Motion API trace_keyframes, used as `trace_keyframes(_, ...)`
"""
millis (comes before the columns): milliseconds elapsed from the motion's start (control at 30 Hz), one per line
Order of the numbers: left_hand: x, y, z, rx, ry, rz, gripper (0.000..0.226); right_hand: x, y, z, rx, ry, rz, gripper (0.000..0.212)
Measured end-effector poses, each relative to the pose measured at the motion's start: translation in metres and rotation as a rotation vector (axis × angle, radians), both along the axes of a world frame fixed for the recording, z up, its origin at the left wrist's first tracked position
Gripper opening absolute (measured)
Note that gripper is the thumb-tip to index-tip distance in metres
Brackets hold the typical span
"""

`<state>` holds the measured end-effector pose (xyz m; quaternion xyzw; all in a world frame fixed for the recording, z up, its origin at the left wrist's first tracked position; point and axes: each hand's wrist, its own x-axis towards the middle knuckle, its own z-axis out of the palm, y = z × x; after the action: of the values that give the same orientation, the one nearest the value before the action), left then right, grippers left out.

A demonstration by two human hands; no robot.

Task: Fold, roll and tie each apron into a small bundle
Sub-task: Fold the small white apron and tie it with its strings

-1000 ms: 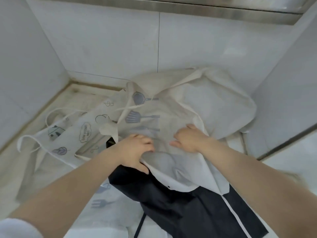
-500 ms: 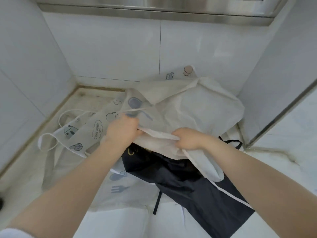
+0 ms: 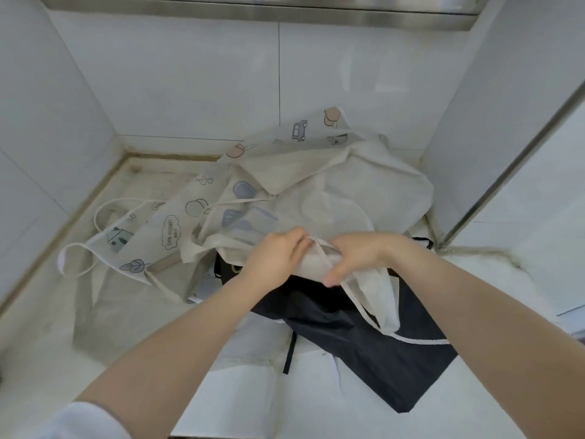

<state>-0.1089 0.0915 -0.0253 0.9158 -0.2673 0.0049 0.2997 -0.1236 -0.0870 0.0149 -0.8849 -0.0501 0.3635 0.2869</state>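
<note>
A cream apron (image 3: 354, 191) printed with blue kitchen utensils lies crumpled on top of the pile in the countertop corner. My left hand (image 3: 278, 255) and my right hand (image 3: 357, 258) are close together, both gripping its near edge, bunched into a rolled fold. A cream strap (image 3: 364, 308) hangs down from under my right hand. Beneath it lies a dark navy apron (image 3: 373, 353) with a white trim line. A pale apron (image 3: 139, 242) with house, leaf and cloud drawings spreads out to the left, its strap loops lying on the counter.
White tiled walls (image 3: 196, 83) close the corner at the back and left. A metal-edged panel (image 3: 512, 172) stands at the right. The pale stone counter (image 3: 240, 403) runs toward me. A steel ledge (image 3: 253, 7) hangs overhead.
My hands have come closer together, gathering the cream apron's near edge into a tighter fold. More of the navy apron underneath is uncovered.
</note>
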Motion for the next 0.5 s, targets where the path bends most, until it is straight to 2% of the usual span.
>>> trace_keyframes(67,0.004,0.001,-0.001,-0.007,-0.026,0.084,0.034,-0.002,-0.016,-0.001,-0.073,0.147,-0.037,0.039)
trace_keyframes(100,0.008,0.003,-0.003,0.011,-0.015,0.152,0.035,-0.003,-0.025,-0.004,-0.092,0.148,-0.081,0.041)
trace_keyframes(200,0.025,0.02,-0.015,0.11,0.068,0.338,0.037,-0.001,-0.052,-0.008,-0.309,0.004,-0.127,0.036)
trace_keyframes(267,0.03,0.033,-0.025,0.221,0.057,0.314,0.031,-0.001,-0.065,-0.014,-0.551,-0.153,-0.185,0.027)
trace_keyframes(333,0.028,0.048,-0.031,0.28,0.008,0.258,0.035,-0.002,-0.067,-0.022,-0.712,-0.238,-0.289,0.009)
trace_keyframes(367,0.025,0.053,-0.032,0.238,-0.063,0.214,0.041,-0.003,-0.064,-0.026,-0.76,-0.261,-0.303,0.011)
trace_keyframes(433,0.017,0.068,-0.031,0.104,-0.226,0.198,0.05,0.003,-0.053,-0.036,-0.765,-0.291,-0.227,0.036)
trace_keyframes(500,0.018,0.082,-0.03,-0.02,-0.264,0.385,0.046,0.009,-0.036,-0.042,-0.663,-0.348,-0.135,0.061)
